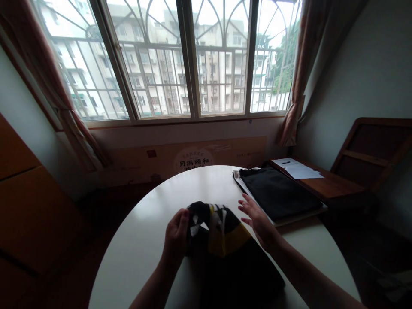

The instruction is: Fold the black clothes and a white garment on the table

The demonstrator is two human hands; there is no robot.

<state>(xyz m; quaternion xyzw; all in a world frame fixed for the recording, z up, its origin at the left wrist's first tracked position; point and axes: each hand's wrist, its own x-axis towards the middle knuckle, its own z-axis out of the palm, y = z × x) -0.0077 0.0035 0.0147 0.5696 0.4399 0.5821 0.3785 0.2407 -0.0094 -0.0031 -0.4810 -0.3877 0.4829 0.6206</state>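
A black garment-like piece with a yellow band (240, 240) lies at the near middle of the round white table (138, 240), its lower part dark and hard to make out. Its upper edge is raised and bunched, with white stripes and a gap showing the tabletop. My left hand (176, 231) is closed on the upper left edge of this piece. To its right, my right hand (259, 221) is held up with fingers spread, holding nothing. Just beyond that hand, a folded black cloth (280, 193) rests on a flat white-edged item.
Behind the table's right side stands a wooden chair (341, 182) with white papers (298, 168) and a dark pen-like object on its seat. A printed cardboard panel (225, 154) leans under the barred window. An orange-brown cabinet (28, 206) is at the left.
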